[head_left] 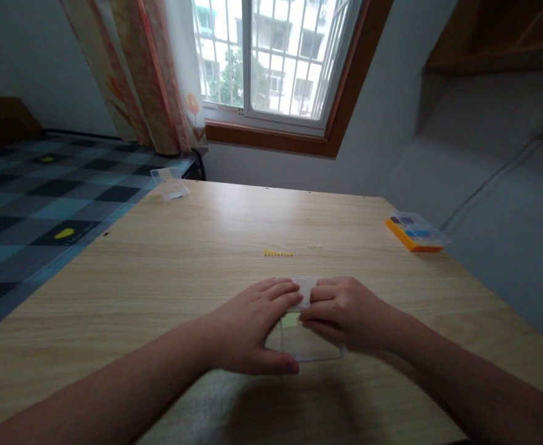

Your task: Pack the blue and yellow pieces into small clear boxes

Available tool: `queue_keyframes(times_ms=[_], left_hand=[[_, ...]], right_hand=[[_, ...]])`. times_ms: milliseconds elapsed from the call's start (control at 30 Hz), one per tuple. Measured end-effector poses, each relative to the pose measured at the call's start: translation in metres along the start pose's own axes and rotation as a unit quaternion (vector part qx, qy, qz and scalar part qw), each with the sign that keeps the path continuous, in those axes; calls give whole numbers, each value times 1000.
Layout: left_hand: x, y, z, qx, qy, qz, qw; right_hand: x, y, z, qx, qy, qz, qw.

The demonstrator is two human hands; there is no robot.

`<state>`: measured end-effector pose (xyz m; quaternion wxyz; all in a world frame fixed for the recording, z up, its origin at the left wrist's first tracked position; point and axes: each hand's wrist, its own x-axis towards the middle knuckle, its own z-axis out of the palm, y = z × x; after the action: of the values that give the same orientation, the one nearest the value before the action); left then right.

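1. Locate the clear plastic case (313, 348) on the wooden table (136, 278). It lies at the near middle, directly between your two hands.
2. Check your left hand (250, 330). It lies across the left side of the case, palm down. The thumb is apart from the fingers, near the case's near edge; the fingers reach toward its far part. Whether they grip it cannot be told.
3. Check your right hand (348, 312). It is over the right side of the case with the fingers curled together. The thumb and index tips point at a pale yellow-green patch (290, 319) in the case; whether they pinch anything cannot be told.
4. Note the translucent panel (305, 290) at the far side of the case, partly covered by your fingers.
5. Beyond the case, identify a row of small yellow pieces (278, 253). A shorter row of small whitish pieces (315, 246) lies near it, to the right.
6. At the table's right edge, note the orange box (415, 233) with a clear top.
7. At the far left corner, note the clear container (170, 184), its lid raised.
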<state>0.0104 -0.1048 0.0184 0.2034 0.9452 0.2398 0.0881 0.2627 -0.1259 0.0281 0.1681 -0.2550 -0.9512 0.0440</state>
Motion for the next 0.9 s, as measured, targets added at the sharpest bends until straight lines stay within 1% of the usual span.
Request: queue_keyframes(times_ms=[67,233,300,500,900], left_hand=[[0,0,0,0,-5,-2,1000],[0,0,0,-1,-11,-8,1000],[0,0,0,0,-8,-6,1000],[0,1,0,-4,-1,-1,1000],[0,-1,2,-8,11,6,1000]], right_hand=[[-1,0,-1,-10,1,1,1000],[-6,1,-3,-3,-49,-7,999],[-6,0,-2,-2,-56,-4,998],[-4,1,1,-1,-44,1,999],[-4,-1,1,13,-44,3,999]])
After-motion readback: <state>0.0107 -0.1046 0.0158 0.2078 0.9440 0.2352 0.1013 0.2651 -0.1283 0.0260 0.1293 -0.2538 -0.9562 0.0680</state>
